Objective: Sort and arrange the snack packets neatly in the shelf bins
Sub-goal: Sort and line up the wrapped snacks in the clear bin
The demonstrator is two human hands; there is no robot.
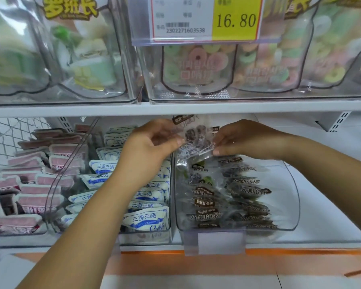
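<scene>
The person's left hand point(148, 142) reaches over a clear bin of white-and-blue snack packets point(146, 220). It pinches the left edge of a small clear plastic packet of dark dried fruit point(197, 140) between thumb and curled fingers. The packet hangs in the air between the two hands, just under the white shelf board point(71, 110) and above the back end of a clear rounded plastic bin point(290, 205). The right hand point(244, 138) grasps the packet's right edge with thumb and fingertips, beside a white barcode strip. Below the hands, the rounded bin holds a loose heap of matching dark packets point(227, 201).

On the far left, pink-topped packets point(29, 184) fill another clear bin; their print is too blurred to read. The white-and-blue packets read 三蒸三晒 in blue. The dark packets carry 九制话梅 in brown lettering. A blank label holder point(214, 240) hangs on the rounded bin's front.

On the upper shelf, clear bags of pale sweets point(88, 59) bear the yellow lettering 罗班长. A price tag point(206, 17) shows 16.80 on yellow, with barcode number 2302271603538. Behind it stand bags of pastel ring candies point(196, 63).
</scene>
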